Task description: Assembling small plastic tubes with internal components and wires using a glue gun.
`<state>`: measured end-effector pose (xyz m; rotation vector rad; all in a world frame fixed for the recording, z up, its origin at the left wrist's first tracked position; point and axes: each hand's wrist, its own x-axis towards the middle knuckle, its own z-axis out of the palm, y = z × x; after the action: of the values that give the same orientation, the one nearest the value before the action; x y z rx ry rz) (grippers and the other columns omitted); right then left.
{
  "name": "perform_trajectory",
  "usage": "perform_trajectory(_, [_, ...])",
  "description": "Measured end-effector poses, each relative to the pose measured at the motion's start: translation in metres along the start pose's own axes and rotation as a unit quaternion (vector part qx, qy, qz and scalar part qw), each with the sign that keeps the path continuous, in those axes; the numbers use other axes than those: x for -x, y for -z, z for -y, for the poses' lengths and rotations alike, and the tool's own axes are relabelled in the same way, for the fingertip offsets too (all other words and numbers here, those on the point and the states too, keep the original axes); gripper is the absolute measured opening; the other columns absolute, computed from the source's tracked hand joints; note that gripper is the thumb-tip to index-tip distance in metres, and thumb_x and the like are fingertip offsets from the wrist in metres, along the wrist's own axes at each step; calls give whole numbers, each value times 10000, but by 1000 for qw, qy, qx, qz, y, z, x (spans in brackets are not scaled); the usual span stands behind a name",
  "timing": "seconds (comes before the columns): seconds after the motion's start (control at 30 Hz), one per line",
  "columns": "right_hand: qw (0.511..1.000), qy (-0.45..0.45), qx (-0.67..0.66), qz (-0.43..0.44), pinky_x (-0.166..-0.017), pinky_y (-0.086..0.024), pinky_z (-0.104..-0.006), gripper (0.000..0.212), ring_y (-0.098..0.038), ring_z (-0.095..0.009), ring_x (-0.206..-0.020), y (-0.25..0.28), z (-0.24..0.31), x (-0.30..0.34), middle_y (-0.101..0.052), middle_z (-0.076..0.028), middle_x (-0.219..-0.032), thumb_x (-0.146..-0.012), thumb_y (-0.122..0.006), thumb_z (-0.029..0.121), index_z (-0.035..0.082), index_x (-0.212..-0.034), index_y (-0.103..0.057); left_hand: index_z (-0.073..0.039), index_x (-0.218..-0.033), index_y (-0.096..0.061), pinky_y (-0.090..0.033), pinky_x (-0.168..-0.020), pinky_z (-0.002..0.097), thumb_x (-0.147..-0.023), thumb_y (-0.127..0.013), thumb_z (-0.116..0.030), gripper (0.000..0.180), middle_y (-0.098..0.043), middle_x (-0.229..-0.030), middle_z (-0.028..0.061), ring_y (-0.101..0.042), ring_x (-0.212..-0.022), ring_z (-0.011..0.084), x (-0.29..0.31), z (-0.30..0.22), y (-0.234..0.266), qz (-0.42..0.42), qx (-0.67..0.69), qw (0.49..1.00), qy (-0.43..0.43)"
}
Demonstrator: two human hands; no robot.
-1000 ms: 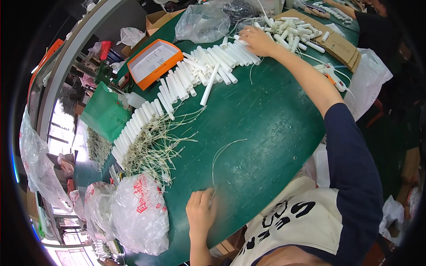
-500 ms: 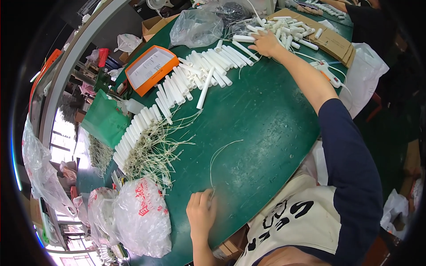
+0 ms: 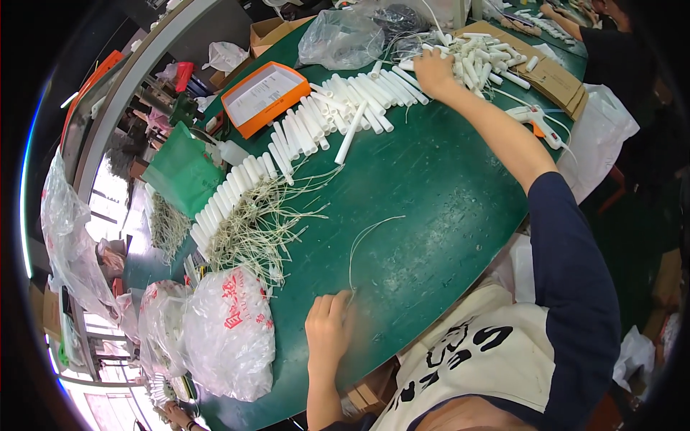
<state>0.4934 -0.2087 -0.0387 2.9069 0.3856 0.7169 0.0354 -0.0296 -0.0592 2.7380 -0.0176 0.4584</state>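
My left hand (image 3: 329, 329) is closed low over the near part of the green table, its fingertips pinched on one end of a thin pale wire (image 3: 357, 244). The wire rises from the fingers and curves to the right across the tabletop. My right arm stretches to the far side, where my right hand (image 3: 435, 73) touches the edge of a heap of short white tubes (image 3: 478, 61). Its fingertips are among the tubes, and whether they grip one cannot be made out. Longer white tubes (image 3: 309, 123) lie in a curved row left of that hand.
Tangled pale wires (image 3: 255, 223) spill beside the tube row. An orange box (image 3: 264, 99), clear plastic bags (image 3: 230, 334) and a green bag (image 3: 183, 169) line the left side. A glue gun (image 3: 535, 123) lies by flattened cardboard (image 3: 550, 75). Other people's hands show at top right and bottom left.
The whole view has shifted slightly. My right hand has moved a little left over the heap's edge, its fingers drawn closer together. My left hand keeps its pinch on the wire.
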Motion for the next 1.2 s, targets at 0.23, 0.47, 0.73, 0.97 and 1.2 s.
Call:
perform_trajectory(0.23, [871, 424, -207, -136, -809, -457, -420, 149, -447, -275, -1117, 19, 85, 40, -508, -103, -1130, -750, -627, 183, 97, -870, -650, -52, -944, -600, -428, -583, 356, -743, -675, -60, 214, -519, -714, 75, -523, -660, 248, 2, 1, 1, 1, -2, 1000, 2])
perform_trajectory(0.47, [837, 451, -235, -202, -845, -428, -390, 95, -464, -229, -1100, 19, 91, 58, -535, -66, -1095, -764, -628, 174, 123, -843, -614, -34, -974, -600, -448, -622, 339, -753, -678, -69, 237, -543, -768, 94, -545, -700, 255, 0, -8, 7, 13, 21, 1000, 19])
perform_trajectory(0.73, [813, 390, -430, -48, -784, -452, -394, 199, -581, -318, -911, 106, 35, 111, -602, -147, -938, -863, -576, 146, 48, -1018, -498, -17, -1071, -553, -430, -817, 381, -802, -652, -149, 316, -554, -987, 154, -521, -929, 316, -19, -19, 3, -41, -32, 998, 24])
perform_trajectory(0.97, [773, 316, -543, 86, -658, -458, -380, 279, -595, -336, -756, 137, -6, 181, -611, -175, -876, -910, -535, 198, 29, -1118, -459, -34, -1044, -571, -451, -781, 380, -808, -662, -212, 310, -594, -966, 144, -558, -921, 313, -66, 0, -27, -56, -76, 994, 63])
perform_trajectory(1.2, [798, 237, -548, 87, -626, -450, -328, 215, -587, -264, -680, 114, -50, 226, -611, -141, -794, -857, -594, 142, 15, -1028, -559, -38, -876, -619, -473, -683, 384, -824, -620, -156, 129, -616, -806, 124, -600, -789, 287, -85, -6, -41, -35, -22, 990, 133])
